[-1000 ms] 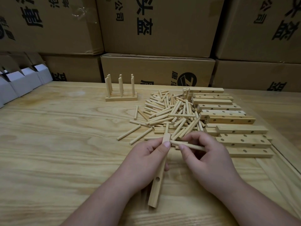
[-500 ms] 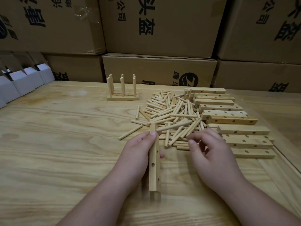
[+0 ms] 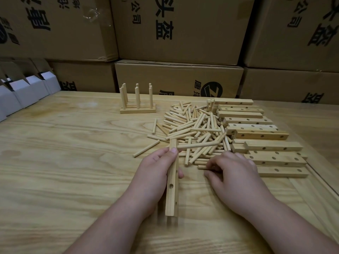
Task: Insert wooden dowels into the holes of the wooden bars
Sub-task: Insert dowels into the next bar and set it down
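Wooden bar [image 3: 172, 182] held in left grip [image 3: 156, 173]; right grip [image 3: 233, 173] curled at dowels [image 3: 198, 132].

Storeroom: stacked shipping cartons [image 3: 179, 30] behind

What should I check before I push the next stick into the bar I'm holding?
1. Bar held firmly: ok. The left hand grips the bar.
2. First stick in: ok. A dowel juts from the bar's far end.
3. Free holes facing you: ok. Open holes show on the bar.
4. Next stick in hand: cannot tell. The right hand curls over the dowel pile; its fingertips are hidden.
5. More sticks in reach: ok. The pile lies just past both hands.
6. Room to work: ok. Bare table lies beside the bar.
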{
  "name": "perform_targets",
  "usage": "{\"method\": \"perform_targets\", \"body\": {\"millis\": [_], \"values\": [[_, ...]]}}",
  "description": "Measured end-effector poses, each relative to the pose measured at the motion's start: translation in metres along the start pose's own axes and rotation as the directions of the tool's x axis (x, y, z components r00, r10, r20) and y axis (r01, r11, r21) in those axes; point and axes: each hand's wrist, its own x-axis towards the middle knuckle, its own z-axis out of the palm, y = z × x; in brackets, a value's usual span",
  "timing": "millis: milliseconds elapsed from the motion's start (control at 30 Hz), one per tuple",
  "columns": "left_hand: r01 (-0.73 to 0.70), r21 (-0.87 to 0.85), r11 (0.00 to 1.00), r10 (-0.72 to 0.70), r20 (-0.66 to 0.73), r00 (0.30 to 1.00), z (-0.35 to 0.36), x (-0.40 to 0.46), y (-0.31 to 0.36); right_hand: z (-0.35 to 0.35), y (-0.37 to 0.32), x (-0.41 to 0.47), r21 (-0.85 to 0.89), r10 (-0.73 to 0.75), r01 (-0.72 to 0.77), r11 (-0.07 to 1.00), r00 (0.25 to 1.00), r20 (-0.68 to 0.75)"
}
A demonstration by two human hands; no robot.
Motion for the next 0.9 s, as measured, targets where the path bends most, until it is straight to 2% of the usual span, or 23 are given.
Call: {"method": "perform_targets", "body": {"millis": [433, 567, 733, 900], "values": [[-0.039, 0.035, 0.999, 0.04, -0.029, 0.999, -0.003, 0.0, 0.0, 0.001, -0.006, -0.004, -0.046, -0.017, 0.02, 0.999, 0.998, 0.064], [-0.063, 0.029, 0.998, 0.064, -0.044, 0.997, -0.003, 0.0, -0.001, -0.002, -0.01, -0.007, 0.074, -0.059, 0.063, 0.995, 0.997, -0.051], [-0.085, 0.053, 0.995, 0.087, -0.036, 0.996, -0.003, 0.001, -0.003, -0.007, -0.017, -0.013, 0.25, -0.21, 0.253, 0.935, 0.96, -0.184], [-0.118, 0.04, 0.992, 0.118, -0.008, 0.993, -0.002, 0.002, -0.005, -0.009, -0.023, -0.018, 0.291, -0.327, 0.394, 0.872, 0.91, -0.254]]}}
